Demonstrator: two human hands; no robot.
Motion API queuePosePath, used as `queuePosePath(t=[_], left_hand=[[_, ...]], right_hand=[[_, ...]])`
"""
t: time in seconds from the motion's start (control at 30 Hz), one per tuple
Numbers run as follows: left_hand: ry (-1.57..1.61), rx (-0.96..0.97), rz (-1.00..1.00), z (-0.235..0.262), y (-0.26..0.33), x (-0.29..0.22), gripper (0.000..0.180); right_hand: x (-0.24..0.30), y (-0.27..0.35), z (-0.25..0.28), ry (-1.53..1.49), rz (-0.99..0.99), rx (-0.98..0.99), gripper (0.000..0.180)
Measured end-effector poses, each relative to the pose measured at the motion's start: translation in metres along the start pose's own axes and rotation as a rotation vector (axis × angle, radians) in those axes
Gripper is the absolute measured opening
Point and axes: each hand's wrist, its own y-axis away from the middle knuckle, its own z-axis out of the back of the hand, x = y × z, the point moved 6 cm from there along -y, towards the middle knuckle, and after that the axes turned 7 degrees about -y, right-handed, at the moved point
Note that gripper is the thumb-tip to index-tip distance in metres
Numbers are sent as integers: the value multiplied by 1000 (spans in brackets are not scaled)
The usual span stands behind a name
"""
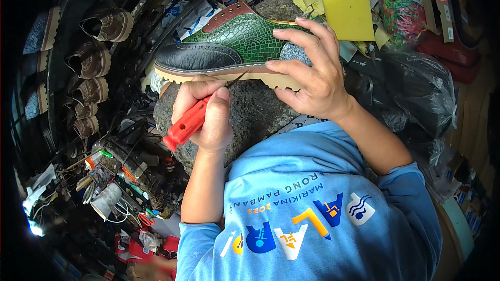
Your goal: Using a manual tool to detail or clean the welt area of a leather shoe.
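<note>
A shoe (pixel 265 41) of green crocodile-textured leather, with a black toe, a brown lace panel and a tan layered sole, lies on its side on a big dark stone (pixel 245 109), toe to the left. My left hand (pixel 205 106) is closed round the red handle of an awl (pixel 188 124). Its thin dark point reaches up to the seam between the upper and the sole, near mid-shoe. With fingers spread over the heel end, my right hand (pixel 317 67) grips the shoe, thumb by the sole. The stone's underside is hidden by my shirt.
Several brown shoes (pixel 91 62) stand on a rack at the left. Tools and scraps, with a white cup (pixel 105 200), clutter the lower left. Behind the shoe lie papers and a yellow sheet (pixel 348 11). A black plastic bag (pixel 411 88) sits at the right.
</note>
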Motion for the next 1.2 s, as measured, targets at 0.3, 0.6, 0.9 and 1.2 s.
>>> queuePosePath(t=[0.3,0.6,0.9,1.2], left_hand=[[-5,-12,85,-2,1,-1,9],[-37,-1,10,-1,-1,2,6],[-12,-35,75,-4,0,0,6],[-115,40,46,-2,0,2,8]], right_hand=[[-2,1,-3,-18,-63,23,36],[-1,0,-4,-13,-81,40,38],[-2,1,-4,-11,-82,39,37],[-2,1,-4,-11,-77,29,37]])
